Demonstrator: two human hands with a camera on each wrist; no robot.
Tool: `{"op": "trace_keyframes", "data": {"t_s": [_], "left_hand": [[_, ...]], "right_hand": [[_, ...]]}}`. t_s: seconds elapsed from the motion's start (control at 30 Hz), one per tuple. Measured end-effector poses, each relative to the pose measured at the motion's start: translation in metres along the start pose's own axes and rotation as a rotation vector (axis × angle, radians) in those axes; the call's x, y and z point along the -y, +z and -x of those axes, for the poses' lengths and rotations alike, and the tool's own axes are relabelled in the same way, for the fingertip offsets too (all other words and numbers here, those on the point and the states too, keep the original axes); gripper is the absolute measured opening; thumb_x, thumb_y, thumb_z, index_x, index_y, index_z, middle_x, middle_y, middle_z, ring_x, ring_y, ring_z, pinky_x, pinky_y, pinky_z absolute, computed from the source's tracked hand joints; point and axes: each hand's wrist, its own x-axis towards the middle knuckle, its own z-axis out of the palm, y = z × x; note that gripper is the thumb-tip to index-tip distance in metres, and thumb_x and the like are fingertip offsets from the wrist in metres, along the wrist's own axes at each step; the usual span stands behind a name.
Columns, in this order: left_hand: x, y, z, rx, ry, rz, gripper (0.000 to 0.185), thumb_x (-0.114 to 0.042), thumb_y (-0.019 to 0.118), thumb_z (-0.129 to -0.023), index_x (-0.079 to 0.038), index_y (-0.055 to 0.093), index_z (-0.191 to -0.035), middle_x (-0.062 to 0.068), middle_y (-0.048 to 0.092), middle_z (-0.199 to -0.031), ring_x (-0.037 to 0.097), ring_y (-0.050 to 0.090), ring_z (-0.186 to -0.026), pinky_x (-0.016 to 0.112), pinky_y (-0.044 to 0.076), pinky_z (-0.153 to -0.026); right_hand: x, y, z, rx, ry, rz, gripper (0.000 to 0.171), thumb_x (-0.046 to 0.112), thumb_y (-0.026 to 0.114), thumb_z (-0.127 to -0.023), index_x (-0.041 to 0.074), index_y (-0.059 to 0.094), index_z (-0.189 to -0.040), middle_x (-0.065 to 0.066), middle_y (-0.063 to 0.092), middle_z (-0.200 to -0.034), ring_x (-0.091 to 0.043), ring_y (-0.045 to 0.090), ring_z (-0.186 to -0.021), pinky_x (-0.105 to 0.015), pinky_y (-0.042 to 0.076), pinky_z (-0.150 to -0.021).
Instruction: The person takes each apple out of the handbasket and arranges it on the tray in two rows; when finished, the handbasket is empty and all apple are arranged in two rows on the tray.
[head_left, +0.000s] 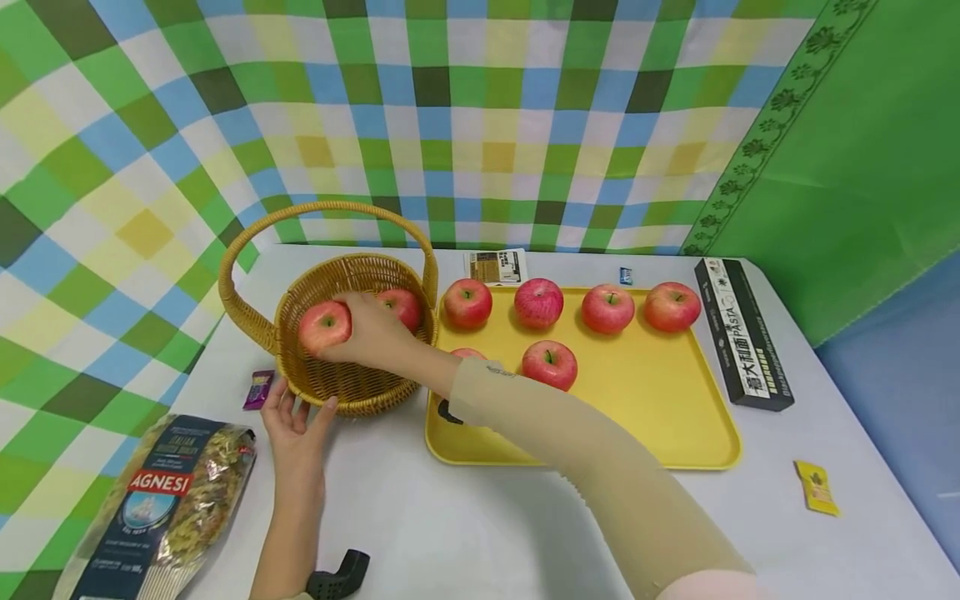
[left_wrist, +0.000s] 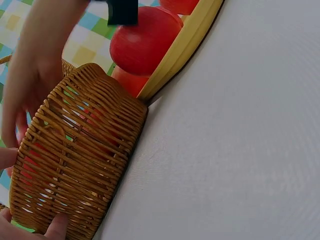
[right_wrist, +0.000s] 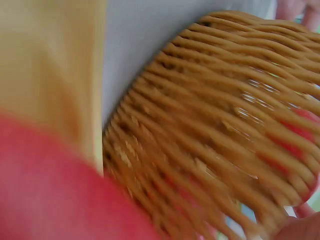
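Note:
A wicker basket (head_left: 352, 392) with a looped handle stands left of a yellow tray (head_left: 675, 417). My right hand (head_left: 371, 329) reaches into the basket and grips a red apple (head_left: 324, 325) above its left side. Another apple (head_left: 405, 307) lies in the basket behind the hand. My left hand (head_left: 294, 421) rests with straight fingers against the basket's near outer wall (left_wrist: 75, 165). Several apples sit on the tray, among them one (head_left: 550, 364) near my right forearm. The right wrist view is a blur of basket weave (right_wrist: 225, 130) and tray edge.
A bag of Agnesi pasta (head_left: 161, 508) lies at the front left. A black pasta box (head_left: 742, 333) lies right of the tray. Small packets: purple (head_left: 258, 389), yellow (head_left: 816, 487), blue (head_left: 626, 276). A card (head_left: 496, 267) lies behind the tray.

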Motion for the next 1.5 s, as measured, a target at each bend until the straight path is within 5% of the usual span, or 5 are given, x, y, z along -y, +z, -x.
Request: {"op": "trace_keyframes", "data": {"t_s": [0.5,0.73,1.1,1.5], "left_hand": [[0.000,-0.002,0.000,0.002,-0.011,0.002,0.077,-0.002,0.067,-0.089,-0.020,0.019,-0.146,0.006,0.019,-0.155,0.029,0.024,-0.139,0.023,0.040,-0.103],[0.000,-0.001,-0.001,-0.009,-0.030,-0.014,0.076,-0.003,0.067,-0.089,-0.022,0.019,-0.146,0.005,0.019,-0.155,0.029,0.025,-0.139,0.022,0.041,-0.101],[-0.001,0.000,-0.001,-0.009,-0.047,-0.010,0.079,-0.004,0.069,-0.088,-0.023,0.019,-0.147,0.005,0.019,-0.155,0.028,0.025,-0.139,0.019,0.041,-0.100],[0.000,0.000,0.000,-0.030,-0.063,-0.008,0.079,-0.003,0.068,-0.089,-0.024,0.018,-0.146,0.005,0.018,-0.156,0.026,0.024,-0.140,0.023,0.039,-0.104]], "right_hand": [[-0.026,-0.118,0.107,-0.050,-0.049,-0.285,0.082,0.033,0.084,-0.073,0.014,0.042,-0.141,0.003,0.051,-0.127,-0.013,0.053,-0.107,-0.026,0.053,-0.084],[-0.062,-0.159,0.168,-0.163,0.053,-0.237,0.083,0.033,0.086,-0.072,0.019,0.042,-0.142,0.002,0.049,-0.132,-0.019,0.055,-0.105,-0.038,0.054,-0.085],[-0.131,-0.178,0.233,-0.258,0.239,-0.124,0.083,0.030,0.083,-0.077,0.008,0.038,-0.144,-0.012,0.049,-0.133,-0.032,0.056,-0.105,-0.048,0.055,-0.084],[-0.197,-0.168,0.266,-0.218,0.378,-0.009,0.079,0.030,0.080,-0.079,-0.003,0.040,-0.138,-0.021,0.049,-0.129,-0.036,0.051,-0.107,-0.052,0.050,-0.089]]}}
